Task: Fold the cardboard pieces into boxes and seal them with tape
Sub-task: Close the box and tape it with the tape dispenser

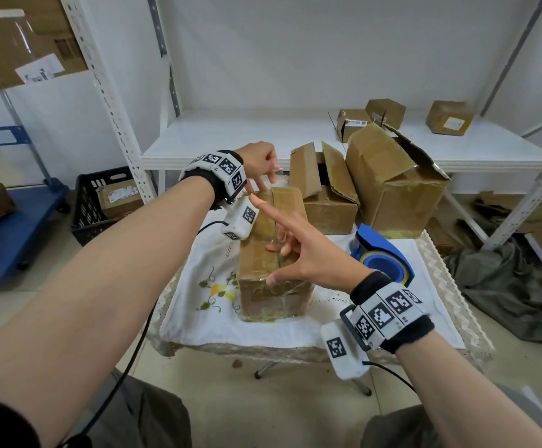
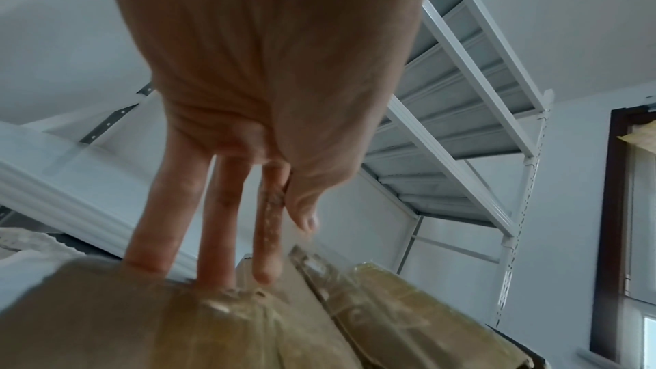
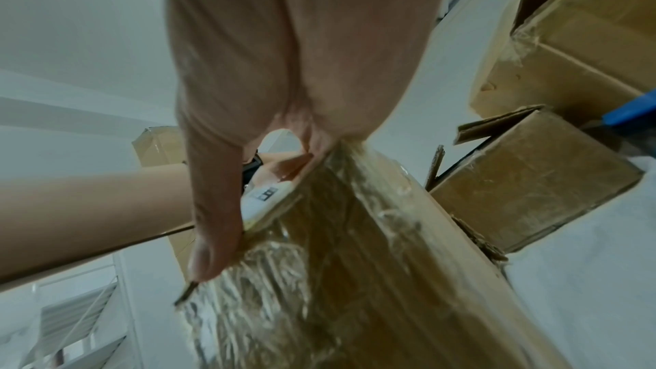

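Note:
A closed cardboard box lies lengthwise on the white cloth, with glossy clear tape along its top seam and over its near end. My right hand is spread over the top, with fingers pressing on the seam; its thumb rests on the near top edge. My left hand is at the far end of the box. Three of its fingers point straight down onto that end, while thumb and index finger pinch what looks like a strip of clear tape.
A blue tape dispenser stands on the cloth right of the box. Two open, worn boxes crowd the back of the small table. Behind is a white shelf with small boxes. A black crate sits at the left.

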{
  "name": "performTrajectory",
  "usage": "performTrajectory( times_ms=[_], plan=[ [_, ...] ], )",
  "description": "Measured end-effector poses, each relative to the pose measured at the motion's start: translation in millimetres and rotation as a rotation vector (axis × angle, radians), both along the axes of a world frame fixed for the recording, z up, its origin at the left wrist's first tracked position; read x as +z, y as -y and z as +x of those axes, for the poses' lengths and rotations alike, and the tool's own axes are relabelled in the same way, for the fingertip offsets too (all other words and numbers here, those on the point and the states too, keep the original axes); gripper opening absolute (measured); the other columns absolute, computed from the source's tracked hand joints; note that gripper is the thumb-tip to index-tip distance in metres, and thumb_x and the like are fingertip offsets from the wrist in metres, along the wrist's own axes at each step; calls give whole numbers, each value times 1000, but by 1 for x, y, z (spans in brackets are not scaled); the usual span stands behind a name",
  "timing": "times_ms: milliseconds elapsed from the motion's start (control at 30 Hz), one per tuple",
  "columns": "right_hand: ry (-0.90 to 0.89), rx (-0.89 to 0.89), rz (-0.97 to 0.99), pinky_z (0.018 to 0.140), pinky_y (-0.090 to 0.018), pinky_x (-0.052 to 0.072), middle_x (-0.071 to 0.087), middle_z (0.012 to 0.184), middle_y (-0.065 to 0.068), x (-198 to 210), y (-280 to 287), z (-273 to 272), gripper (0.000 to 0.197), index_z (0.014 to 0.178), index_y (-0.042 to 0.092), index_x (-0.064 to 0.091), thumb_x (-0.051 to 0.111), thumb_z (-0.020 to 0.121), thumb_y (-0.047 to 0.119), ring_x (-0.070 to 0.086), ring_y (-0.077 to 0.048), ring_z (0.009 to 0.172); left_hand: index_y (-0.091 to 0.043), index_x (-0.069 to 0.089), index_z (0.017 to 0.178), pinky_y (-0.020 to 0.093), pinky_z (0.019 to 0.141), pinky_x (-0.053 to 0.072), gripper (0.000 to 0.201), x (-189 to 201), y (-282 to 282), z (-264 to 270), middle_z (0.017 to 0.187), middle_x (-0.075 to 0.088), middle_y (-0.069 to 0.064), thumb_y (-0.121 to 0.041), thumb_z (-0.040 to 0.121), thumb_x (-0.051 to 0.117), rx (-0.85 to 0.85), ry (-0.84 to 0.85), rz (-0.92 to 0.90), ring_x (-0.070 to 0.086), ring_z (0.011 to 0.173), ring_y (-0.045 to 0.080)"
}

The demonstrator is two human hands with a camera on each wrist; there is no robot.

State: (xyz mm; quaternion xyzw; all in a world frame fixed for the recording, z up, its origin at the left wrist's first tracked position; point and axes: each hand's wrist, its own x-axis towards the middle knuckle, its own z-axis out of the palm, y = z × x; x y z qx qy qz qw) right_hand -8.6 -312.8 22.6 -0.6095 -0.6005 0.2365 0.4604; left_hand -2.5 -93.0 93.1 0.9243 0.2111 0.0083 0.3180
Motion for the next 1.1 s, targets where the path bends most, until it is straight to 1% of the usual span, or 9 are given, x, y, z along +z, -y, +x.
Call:
performTrajectory(
  times_ms=[200, 367, 500, 567, 667, 833, 967, 1033, 1100],
  plan=[
    [17, -10, -1, 106, -29, 50, 35, 103, -2, 0, -1, -1, 120, 156, 50, 23, 91, 69, 1, 44, -1, 74, -15, 48, 92, 43, 69, 60, 16, -1, 1, 0, 86, 73, 5, -16, 107, 43, 19, -25, 6, 71, 77, 24],
    [7, -2, -1, 107, -29, 50, 33, 103, -3, -1, 0, -1, 120, 157, 47, 24, 90, 69, -1, 43, -2, 75, -14, 50, 92, 47, 74, 63, 16, -1, 2, 1, 97, 74, 10, -14, 107, 45, 20, -31, 12, 71, 78, 22],
    [4, -5, 9, 109, -25, 47, 32, 101, -3, 2, -1, -1, 119, 158, 45, 23, 90, 70, 1, 39, -6, 77, -13, 52, 87, 45, 71, 63, 20, -1, 2, 0, 99, 74, 15, -14, 106, 47, -2, -21, 59, 73, 89, 30],
    [72, -28, 4, 102, -18, 46, 36, 103, -6, 4, -4, -1, 119, 159, 46, 20, 90, 71, 7, 38, -4, 77, -14, 52, 84, 34, 63, 60, 22, -3, 1, -1, 98, 74, 16, -13, 106, 49, -11, -12, 84, 74, 91, 31],
    [158, -46, -1, 87, -12, 43, 40, 107, -5, 6, -9, -4, 121, 158, 49, 16, 92, 70, 15, 41, -3, 81, -15, 52, 86, 37, 65, 61, 19, -6, -2, -3, 95, 75, 15, -14, 105, 50, -12, 5, 77, 74, 86, 29],
    [134, -75, 7, 88, -21, 49, 39, 107, -4, 1, -6, -7, 123, 158, 49, 14, 93, 70, 17, 43, -7, 82, -14, 51, 88, 43, 70, 61, 17, -4, -6, -3, 92, 74, 12, -14, 105, 51, -19, 12, 20, 73, 80, 26],
    [94, -105, 34, 80, -12, 45, 41, 107, -2, -3, -1, -7, 127, 158, 49, 15, 96, 65, 19, 44, -1, 78, -13, 49, 90, 42, 64, 61, 18, -3, -6, 0, 87, 74, 11, -16, 107, 46, -17, 5, -18, 72, 69, 18],
    [97, -113, 35, 79, -11, 45, 44, 110, -5, -4, 0, -6, 129, 158, 49, 14, 97, 63, 20, 46, -1, 79, -13, 50, 92, 40, 59, 61, 18, -1, -3, 2, 84, 74, 9, -16, 108, 44, -24, -9, -16, 72, 71, 20],
    [105, -114, 32, 79, -12, 46, 45, 110, -6, -4, -1, -6, 129, 158, 50, 14, 98, 63, 23, 47, -3, 78, -11, 50, 94, 45, 64, 62, 16, -1, -1, 4, 85, 73, 9, -16, 108, 44, -31, -29, -19, 72, 76, 25]
  ],
)
